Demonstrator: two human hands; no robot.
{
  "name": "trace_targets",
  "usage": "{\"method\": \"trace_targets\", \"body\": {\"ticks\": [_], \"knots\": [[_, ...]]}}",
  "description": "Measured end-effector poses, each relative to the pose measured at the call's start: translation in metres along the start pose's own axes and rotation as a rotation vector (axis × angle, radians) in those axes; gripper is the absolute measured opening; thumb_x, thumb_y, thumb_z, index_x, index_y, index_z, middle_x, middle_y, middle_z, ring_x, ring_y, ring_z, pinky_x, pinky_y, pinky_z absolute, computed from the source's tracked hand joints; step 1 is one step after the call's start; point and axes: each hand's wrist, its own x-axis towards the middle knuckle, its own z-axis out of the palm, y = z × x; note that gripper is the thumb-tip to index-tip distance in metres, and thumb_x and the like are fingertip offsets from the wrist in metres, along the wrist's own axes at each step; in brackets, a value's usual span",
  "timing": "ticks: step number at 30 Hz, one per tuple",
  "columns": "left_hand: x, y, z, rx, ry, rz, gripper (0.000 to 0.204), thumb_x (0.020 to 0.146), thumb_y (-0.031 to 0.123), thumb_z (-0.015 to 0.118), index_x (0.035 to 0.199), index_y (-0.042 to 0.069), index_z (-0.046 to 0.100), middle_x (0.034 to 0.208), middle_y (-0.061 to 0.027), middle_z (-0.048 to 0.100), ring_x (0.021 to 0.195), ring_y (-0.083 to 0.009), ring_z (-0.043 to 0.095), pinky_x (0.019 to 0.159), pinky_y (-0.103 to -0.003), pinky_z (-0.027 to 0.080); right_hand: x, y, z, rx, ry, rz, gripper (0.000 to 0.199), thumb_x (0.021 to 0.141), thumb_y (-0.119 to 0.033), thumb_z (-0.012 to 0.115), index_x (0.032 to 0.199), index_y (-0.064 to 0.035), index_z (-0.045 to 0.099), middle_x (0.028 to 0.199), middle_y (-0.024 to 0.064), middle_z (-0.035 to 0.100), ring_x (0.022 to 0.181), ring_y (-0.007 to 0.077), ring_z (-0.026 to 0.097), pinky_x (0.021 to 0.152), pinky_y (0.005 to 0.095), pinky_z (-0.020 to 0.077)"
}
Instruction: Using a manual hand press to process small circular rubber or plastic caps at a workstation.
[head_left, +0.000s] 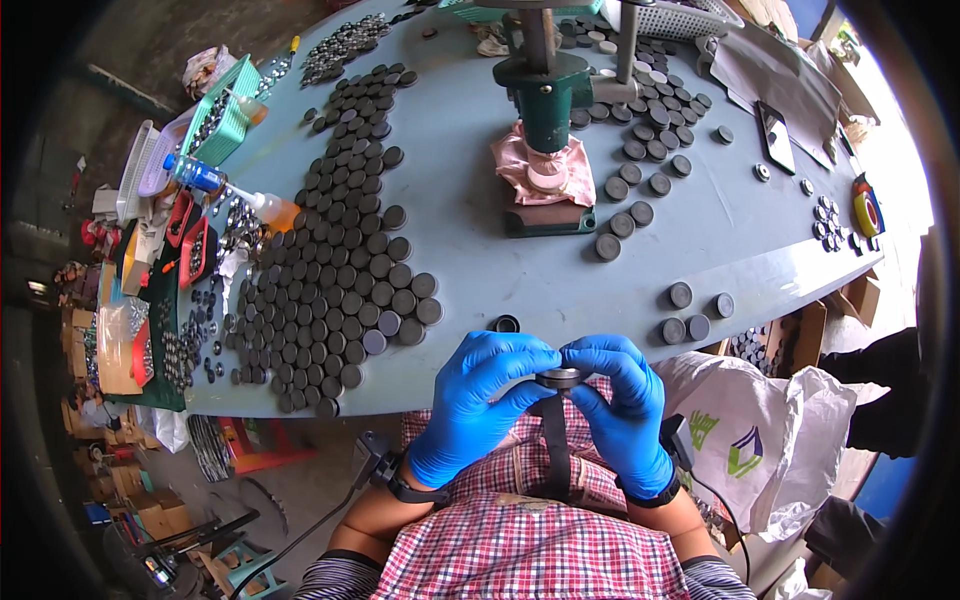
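Note:
Both hands wear blue gloves and meet over my lap at the table's near edge. Between their fingertips is a small round disc [558, 378], dark with a shiny metallic rim. My left hand [490, 385] pinches its left side, thumb below and fingers above. My right hand [622, 400] grips the right side the same way. Just beyond the fingers, a black ring-shaped cap [507, 324] lies on the table. To the left, many black round discs [340, 270] lie packed together. A few more black discs [681, 295] sit to the right of my hands.
A green hand press [545, 110] stands mid-table, with a pink cloth [510, 165] at its base. More discs, a phone [775, 138] and yellow tape [867, 213] lie right. Green basket [225, 110], orange-liquid bottle [275, 211] and red trays stand left. A white sack [770, 430] sits below right.

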Motion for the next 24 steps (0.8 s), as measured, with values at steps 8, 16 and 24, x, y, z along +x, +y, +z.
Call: {"method": "trace_targets", "body": {"ticks": [8, 16, 24], "knots": [[-0.001, 0.003, -0.009, -0.061, -0.038, 0.052, 0.030, 0.077, 0.008, 0.080, 0.105, 0.007, 0.068, 0.100, -0.0078, 0.069, 0.093, -0.0228, 0.065, 0.081, -0.032, 0.053, 0.000, -0.013, -0.001, -0.128, -0.069, -0.036, 0.037, 0.075, 0.006, 0.076, 0.110, -0.0059, 0.069, 0.102, 0.0108, 0.067, 0.087, 0.0231, 0.069, 0.074, 0.0307, 0.0551], [-0.004, -0.007, -0.009, -0.108, -0.053, 0.112, 0.031, 0.074, 0.012, 0.079, 0.103, 0.009, 0.069, 0.099, -0.0052, 0.068, 0.092, -0.0235, 0.063, 0.081, -0.034, 0.051, -0.006, -0.009, 0.002, -0.184, -0.076, -0.059, 0.035, 0.073, 0.004, 0.079, 0.105, -0.0068, 0.070, 0.097, 0.0093, 0.066, 0.081, 0.0227, 0.067, 0.069, 0.0316, 0.0545], [-0.007, -0.016, 0.010, -0.277, 0.035, -0.041, 0.022, 0.081, 0.009, 0.076, 0.100, 0.006, 0.066, 0.094, -0.0084, 0.067, 0.088, -0.0258, 0.067, 0.078, -0.035, 0.053, -0.009, -0.001, 0.012, -0.340, 0.032, -0.120, 0.034, 0.070, 0.005, 0.079, 0.100, -0.0025, 0.067, 0.092, 0.0122, 0.064, 0.078, 0.0247, 0.066, 0.066, 0.0320, 0.0528]]}}
